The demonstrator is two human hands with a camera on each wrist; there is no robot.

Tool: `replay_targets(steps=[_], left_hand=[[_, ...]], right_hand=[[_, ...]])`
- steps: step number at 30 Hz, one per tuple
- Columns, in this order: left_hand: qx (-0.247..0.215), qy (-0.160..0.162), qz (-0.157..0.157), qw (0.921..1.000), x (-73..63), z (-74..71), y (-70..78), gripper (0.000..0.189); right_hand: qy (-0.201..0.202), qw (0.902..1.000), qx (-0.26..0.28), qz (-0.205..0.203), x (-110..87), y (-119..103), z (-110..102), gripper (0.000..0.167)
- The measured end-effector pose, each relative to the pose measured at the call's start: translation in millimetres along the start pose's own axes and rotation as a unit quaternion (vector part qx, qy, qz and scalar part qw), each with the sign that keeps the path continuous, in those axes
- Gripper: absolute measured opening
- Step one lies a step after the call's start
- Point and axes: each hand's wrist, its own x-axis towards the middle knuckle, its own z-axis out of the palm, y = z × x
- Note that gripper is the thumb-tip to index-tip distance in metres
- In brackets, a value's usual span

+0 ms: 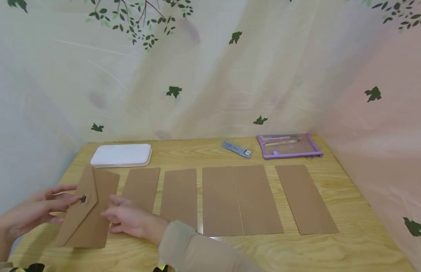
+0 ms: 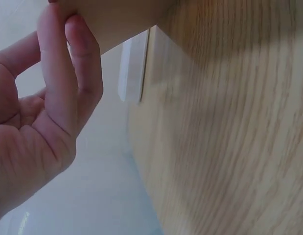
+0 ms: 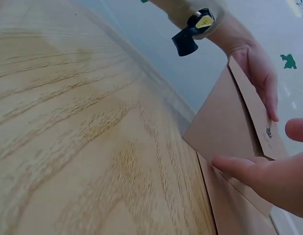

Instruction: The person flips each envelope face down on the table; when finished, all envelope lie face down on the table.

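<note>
In the head view a brown kraft envelope (image 1: 106,204) with a pointed flap and a small dark print is held tilted above the left end of the table. My left hand (image 1: 43,209) pinches its left edge, thumb on the flap side. At its right side my right hand (image 1: 130,219) has its fingers against the paper. The right wrist view shows a straight finger (image 3: 234,167) touching the envelope (image 3: 220,117), with the thumb apart from it. Just behind the right hand lies another brown paper piece (image 1: 142,185), partly covered.
More brown pieces lie in a row to the right: one (image 1: 179,192), a wide pair (image 1: 220,200) and another (image 1: 307,200). Behind them are a white case (image 1: 122,155), a blue packet (image 1: 236,149) and a purple-edged clear pouch (image 1: 288,146). A printed curtain (image 1: 203,75) borders the table.
</note>
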Motion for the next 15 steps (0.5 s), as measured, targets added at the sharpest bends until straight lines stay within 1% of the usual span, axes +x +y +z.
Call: replay_targets(steps=[2,4,5,7,9,11,12,13,15], left_hand=[[-0.016,-0.005,0.018,0.9997,-0.6,1.7,-1.4,0.039],[-0.053,-0.033,0.046,0.9970,-0.5,3.5,-2.9,0.044],[-0.075,-0.052,0.061,0.9939,0.1,4.5,-3.7,0.047],[-0.122,-0.100,0.093,0.9831,2.1,6.8,-4.8,0.053],[-0.166,-0.149,0.111,0.9684,4.9,9.5,-5.7,0.057],[-0.196,-0.185,0.122,0.9552,7.6,12.9,-7.0,0.059],[-0.206,-0.199,0.125,0.9499,8.8,14.8,-7.8,0.060],[-0.217,-0.206,0.118,0.9469,9.8,16.6,-8.3,0.060],[-0.226,-0.214,0.118,0.9430,11.6,20.7,-10.2,0.060]], right_hand=[[-0.020,0.9987,-0.046,0.006,-1.9,-2.5,0.4,0.067],[-0.032,0.9969,-0.071,0.012,-4.0,-4.7,2.3,0.065],[-0.038,0.9957,-0.083,0.015,-4.2,-5.7,3.1,0.064],[-0.044,0.9940,-0.098,0.018,-4.9,-7.6,4.3,0.063],[-0.049,0.9928,-0.107,0.021,-5.4,-9.3,4.9,0.062],[-0.055,0.9918,-0.113,0.022,-6.1,-10.8,5.4,0.061],[-0.057,0.9918,-0.112,0.023,-6.5,-11.4,5.7,0.061],[-0.059,0.9919,-0.110,0.024,-6.9,-11.9,6.0,0.061],[-0.061,0.9927,-0.101,0.022,-7.6,-12.5,6.7,0.061]])
